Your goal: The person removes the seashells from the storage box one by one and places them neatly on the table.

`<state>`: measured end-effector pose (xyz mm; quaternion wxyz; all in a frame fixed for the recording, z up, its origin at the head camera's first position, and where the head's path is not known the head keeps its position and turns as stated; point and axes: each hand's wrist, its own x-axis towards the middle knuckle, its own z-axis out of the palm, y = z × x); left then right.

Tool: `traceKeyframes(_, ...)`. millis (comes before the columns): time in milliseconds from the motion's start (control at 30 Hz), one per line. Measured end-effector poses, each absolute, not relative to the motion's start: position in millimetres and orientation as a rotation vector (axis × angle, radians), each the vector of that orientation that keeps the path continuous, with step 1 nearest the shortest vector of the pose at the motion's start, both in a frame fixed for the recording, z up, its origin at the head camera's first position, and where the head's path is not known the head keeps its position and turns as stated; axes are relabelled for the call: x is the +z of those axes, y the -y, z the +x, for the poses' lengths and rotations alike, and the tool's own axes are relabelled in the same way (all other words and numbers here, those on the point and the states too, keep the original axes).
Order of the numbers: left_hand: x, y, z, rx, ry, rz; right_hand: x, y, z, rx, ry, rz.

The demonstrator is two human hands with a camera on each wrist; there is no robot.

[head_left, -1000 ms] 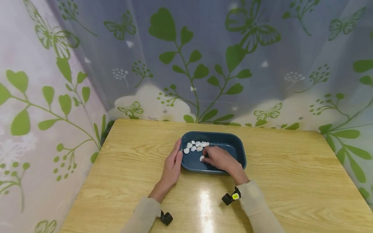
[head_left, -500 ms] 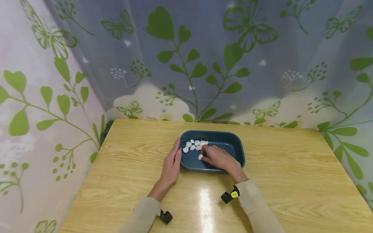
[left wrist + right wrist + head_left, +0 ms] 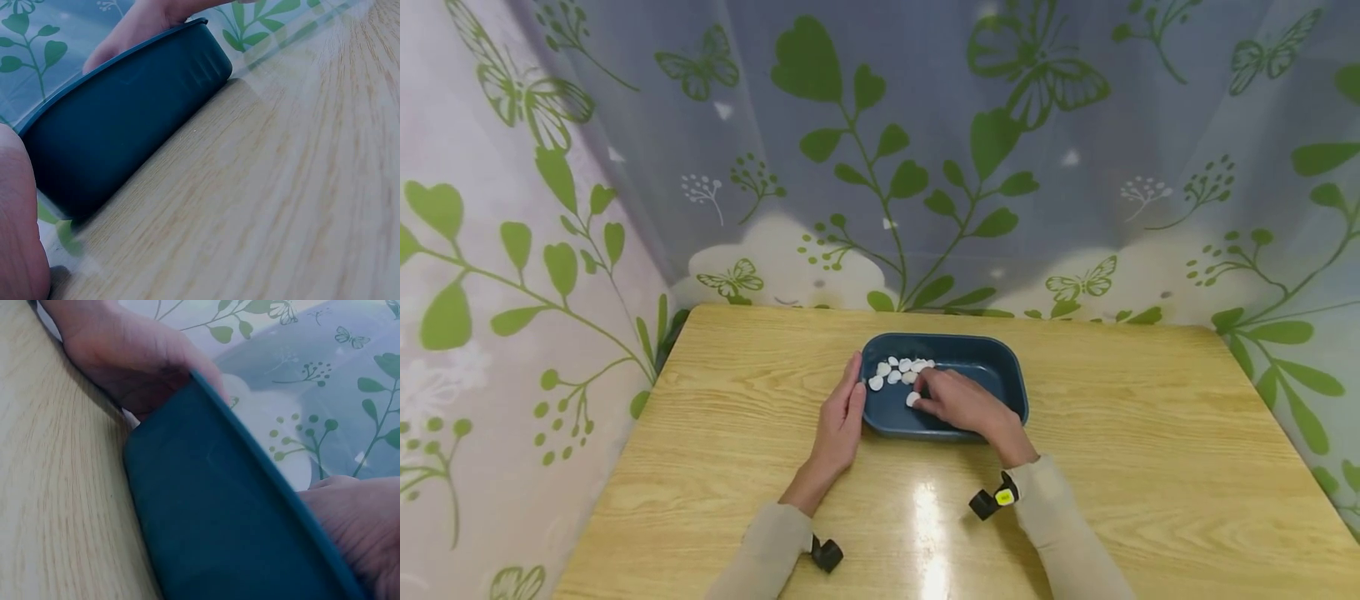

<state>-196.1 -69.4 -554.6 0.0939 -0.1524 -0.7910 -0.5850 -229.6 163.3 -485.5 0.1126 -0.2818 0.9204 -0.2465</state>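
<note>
On the wood-grain surface (image 3: 760, 358), the straight-fingered left hand (image 3: 837, 425) braced a blue tray (image 3: 887, 412); inside, the right hand (image 3: 966, 406) apparently pinched a white pebble (image 3: 912, 399), edged slightly nearer the clustered pebbles (image 3: 893, 377), still apart.

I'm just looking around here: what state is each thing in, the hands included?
Tub, upright and uncovered on the table.
Loose white pieces, gathered toward the tub's far left.
Single white piece, pinched; whether it touches the bottom is unclear.
Right hand, reaching into the tub, pinching that piece.
Left hand, resting against the tub's left end.
Table, catching bright glare.
Patterned curtain, hanging behind.
</note>
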Motion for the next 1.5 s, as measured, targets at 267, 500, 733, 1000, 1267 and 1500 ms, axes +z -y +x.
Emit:
traceKeyframes(267,-553.9,70.1,-196.5,-1.735,2.364,-0.431,-475.2,-161.7,-219.8,-0.748,-2.688,-0.86)
traceKeyframes(500,-553.3,69.2,-195.5,-1.74,2.348,-0.429,-459.2,-159.3,-203.1,-0.845,-2.676,-0.9)
traceKeyframes(733,-550.8,67.7,-195.1,-1.773,2.293,-0.452,-448.4,-153.0,-178.7,-0.877,-2.677,-0.979)
traceKeyframes(1000,-556.4,70.0,-197.4,-1.74,2.298,-0.458,-453.1,-146.5,-148.6,-0.835,-2.63,-1.039)
traceKeyframes(1267,-556.6,69.5,-197.7,-1.7,2.327,-0.452,-476.5,-137.6,-139.2,-0.863,-2.521,-1.099)
traceKeyframes(1500,-556.2,70.0,-197.7,-1.699,2.345,-0.436,-498.8,-133.4,-145.1,-0.878,-2.531,-1.104)
